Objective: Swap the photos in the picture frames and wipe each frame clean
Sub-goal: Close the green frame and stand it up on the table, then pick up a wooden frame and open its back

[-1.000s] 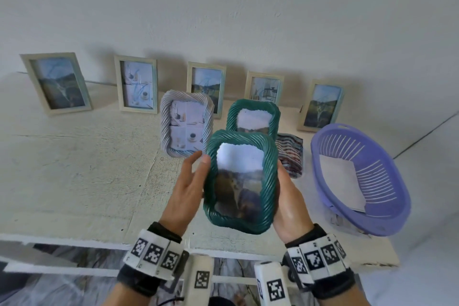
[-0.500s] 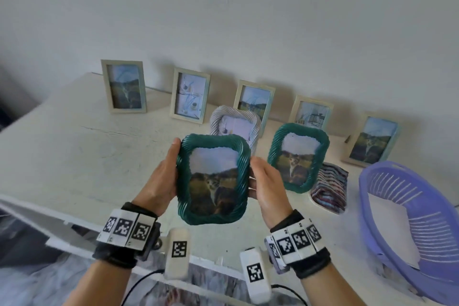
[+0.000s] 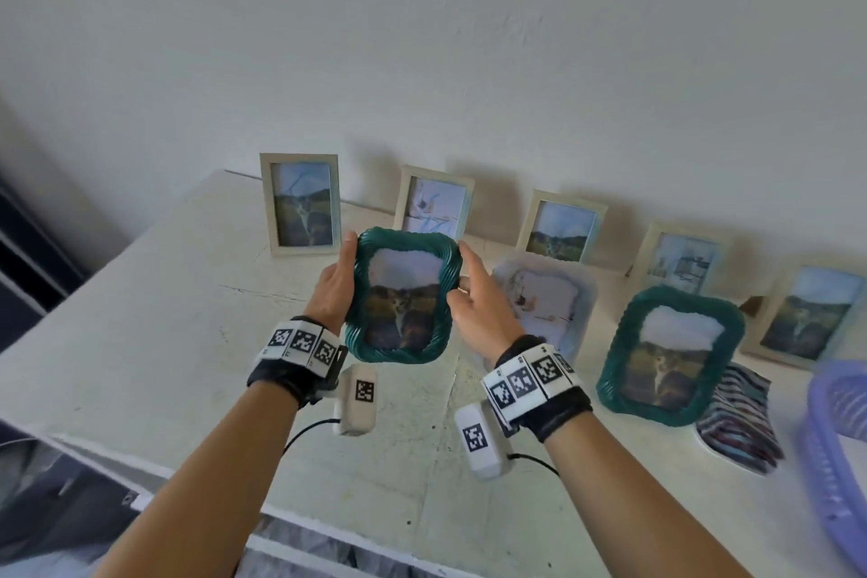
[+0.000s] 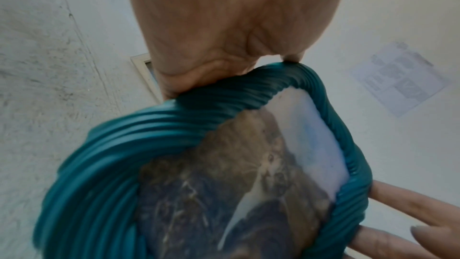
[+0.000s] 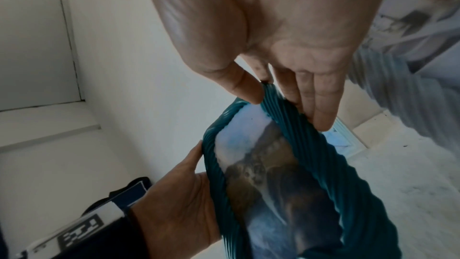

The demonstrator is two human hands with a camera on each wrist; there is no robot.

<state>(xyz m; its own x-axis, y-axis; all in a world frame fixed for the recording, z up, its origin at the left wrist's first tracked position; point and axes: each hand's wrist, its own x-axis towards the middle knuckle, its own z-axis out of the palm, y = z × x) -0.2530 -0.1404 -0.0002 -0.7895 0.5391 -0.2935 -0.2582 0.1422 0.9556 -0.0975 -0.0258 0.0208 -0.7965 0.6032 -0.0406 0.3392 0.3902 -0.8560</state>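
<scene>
Teal ribbed moulding is pinched at its right edge between the thumb and fingers (image 5: 321, 105) of the right hand (image 3: 474, 300), while the left hand (image 3: 330, 291) clasps the opposite edge, thumb at the upper corner. The held teal frame (image 3: 402, 296) is thus carried upright in the air above the white table (image 3: 140, 343), its cat photo facing the person. A second teal frame (image 3: 668, 352) stands at 3 o'clock from it; a pale ribbed frame (image 3: 549, 310) stands between them, a striped cloth (image 3: 741, 418) at 4 o'clock, and a row of cream frames (image 3: 300, 202) along the wall at 12 o'clock. The step in hand appears to be setting this frame down; the next move calls for lowering it without tipping neighbours.
</scene>
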